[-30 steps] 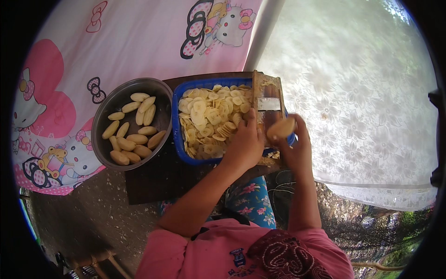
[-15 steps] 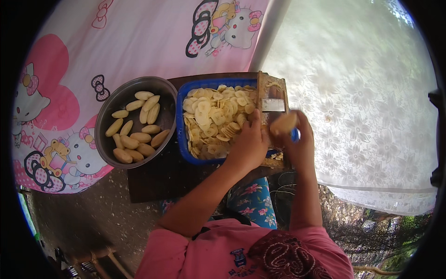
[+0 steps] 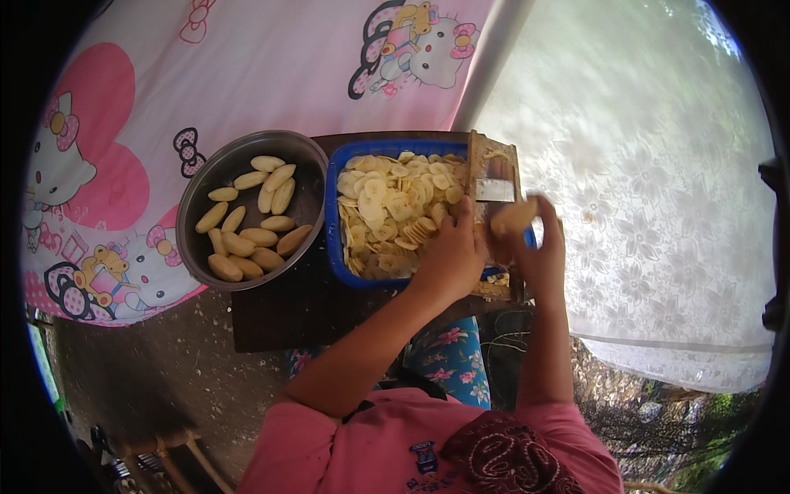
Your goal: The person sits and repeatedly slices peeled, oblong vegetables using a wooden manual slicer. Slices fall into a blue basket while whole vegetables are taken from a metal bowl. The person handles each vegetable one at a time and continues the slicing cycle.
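Observation:
A wooden slicer board (image 3: 492, 146) with a metal blade plate (image 3: 495, 190) lies across the right side of a blue plastic basin (image 3: 332, 230). My left hand (image 3: 454, 257) grips the board's left edge, fingers partly hidden. In my right hand (image 3: 543, 251) is a peeled banana (image 3: 514, 216), slightly blurred, held over the board just below the blade plate. Thin round banana slices (image 3: 383, 198) heap up in the basin, some stacked close by my left fingers.
Left of the basin stands a round metal pot (image 3: 189, 239) with several whole peeled bananas (image 3: 239, 244). Both rest on a dark table (image 3: 280, 325). A pink printed curtain (image 3: 271, 74) hangs behind, and a white lace curtain (image 3: 658, 206) hangs close on the right.
The whole view has shifted slightly, so the pot, basin and slicer appear a little further right. Both hands keep their holds; the banana stays over the board.

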